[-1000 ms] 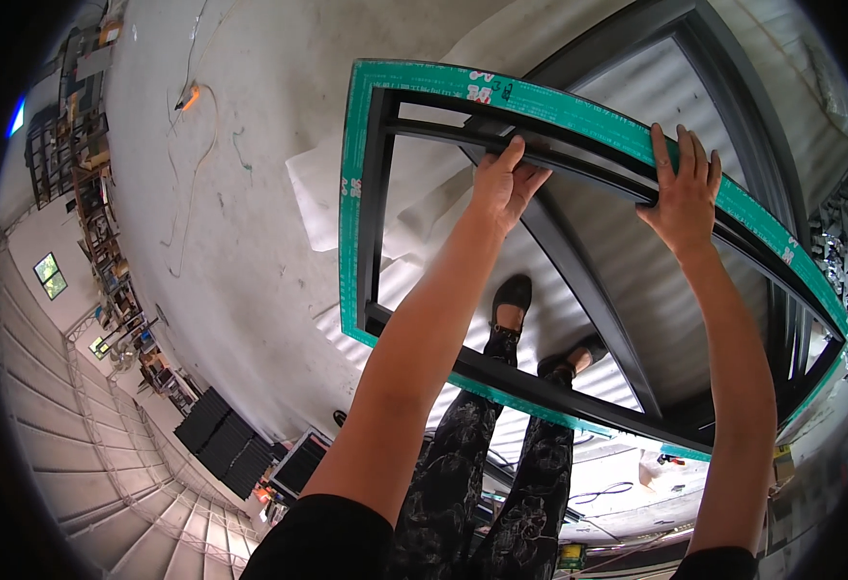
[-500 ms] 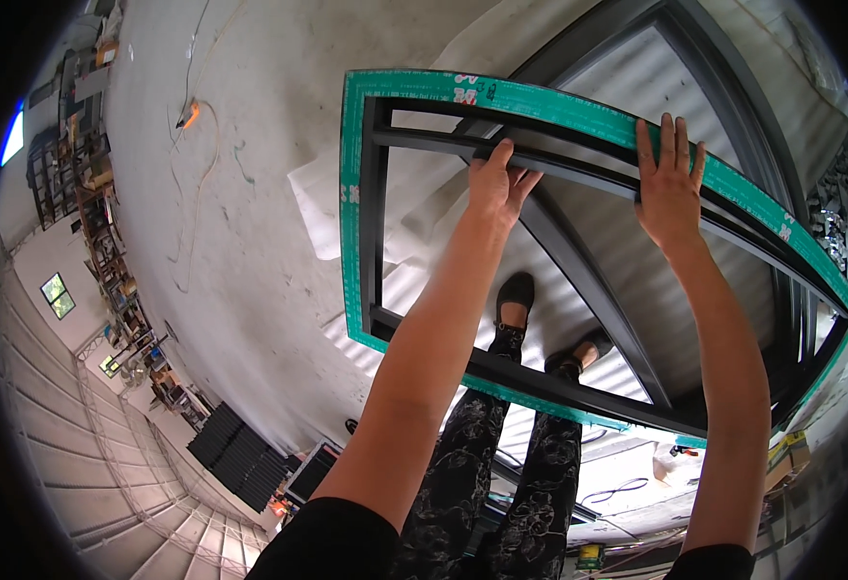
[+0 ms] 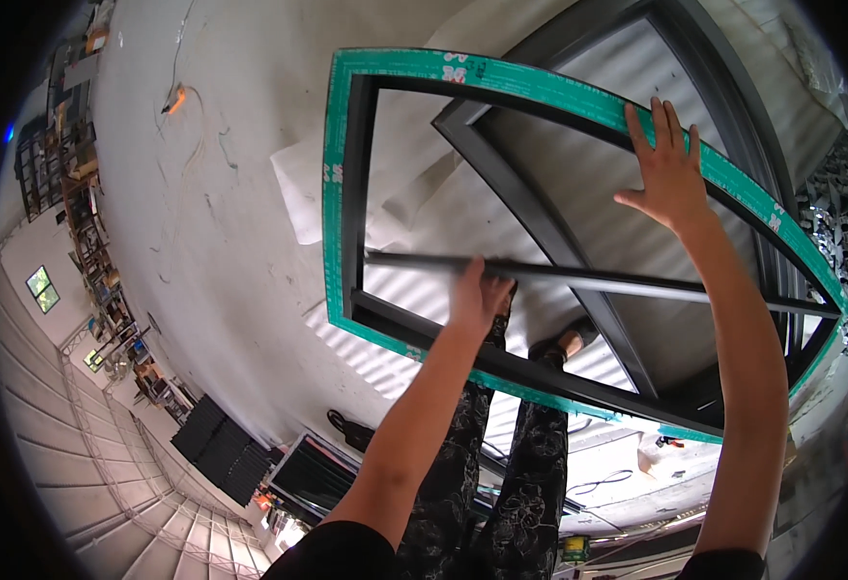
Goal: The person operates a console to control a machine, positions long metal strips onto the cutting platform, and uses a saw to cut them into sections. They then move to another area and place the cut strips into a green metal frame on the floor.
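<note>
A dark rectangular window frame (image 3: pixel 333 222), its outer faces covered in green printed film, is in front of my legs. A thin dark bar (image 3: pixel 627 282) spans its opening from side to side, nearer the lower rail than the upper one. My left hand (image 3: pixel 477 295), somewhat blurred, grips this bar left of its middle, the thumb on top and the fingers bent beside it. My right hand (image 3: pixel 670 174) lies with fingers spread over the green upper rail, right of the middle, thumb out to the left. Nothing is held in it.
Behind the green-edged frame lie larger dark frames (image 3: pixel 733 106) on pale sheeting. Shiny crumpled wrapping (image 3: pixel 839 222) is at the right. An orange-tipped tool with a cord (image 3: pixel 174 99) rests on the floor at left. Shelves (image 3: pixel 90 251) line the left wall. My shoes (image 3: pixel 574 338) show through the opening.
The dark bar has moved from close under the upper rail down toward the lower rail, with my left hand on it. My right hand stays on the upper rail, its fingers more spread.
</note>
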{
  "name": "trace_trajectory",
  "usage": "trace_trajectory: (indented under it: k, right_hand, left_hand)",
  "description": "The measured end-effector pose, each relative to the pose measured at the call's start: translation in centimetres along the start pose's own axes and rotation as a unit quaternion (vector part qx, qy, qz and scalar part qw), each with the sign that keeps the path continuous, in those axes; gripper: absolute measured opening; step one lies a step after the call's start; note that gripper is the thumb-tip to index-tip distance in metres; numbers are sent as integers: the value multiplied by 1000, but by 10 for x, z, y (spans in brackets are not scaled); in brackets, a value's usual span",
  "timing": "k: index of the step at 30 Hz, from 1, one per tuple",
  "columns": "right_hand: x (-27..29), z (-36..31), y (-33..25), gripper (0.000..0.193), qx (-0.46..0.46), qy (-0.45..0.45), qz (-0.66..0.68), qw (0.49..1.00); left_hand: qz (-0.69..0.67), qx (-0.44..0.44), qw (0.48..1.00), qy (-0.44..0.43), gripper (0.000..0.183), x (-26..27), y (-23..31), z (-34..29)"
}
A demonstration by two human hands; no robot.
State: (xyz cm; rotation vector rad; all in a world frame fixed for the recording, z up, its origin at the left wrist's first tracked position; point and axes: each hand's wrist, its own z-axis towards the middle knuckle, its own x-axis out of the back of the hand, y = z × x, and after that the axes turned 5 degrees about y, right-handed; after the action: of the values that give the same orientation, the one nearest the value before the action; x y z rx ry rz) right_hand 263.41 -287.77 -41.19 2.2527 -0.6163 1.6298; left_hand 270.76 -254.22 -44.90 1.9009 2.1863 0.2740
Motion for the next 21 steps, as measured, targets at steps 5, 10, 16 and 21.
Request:
trace_trajectory:
  k: [5,10,16,21]
  right_hand:
    - [-10,-19,-10,68,-113,143,170,968]
    - [-14,-115,-29,38,-352,301,371,805]
    - [-52,-120,35,45,-534,280,783,154]
    - [-67,-92,67,35,-504,282,808,116]
  left_hand:
    - [87,-131,967,-202,24,-72,56,40]
    - [-4,0,961,-278,22,-130,98,59]
    - [65,-44,975,-210,26,-137,99,49]
    - [86,-68,972,-208,29,-168,106,43]
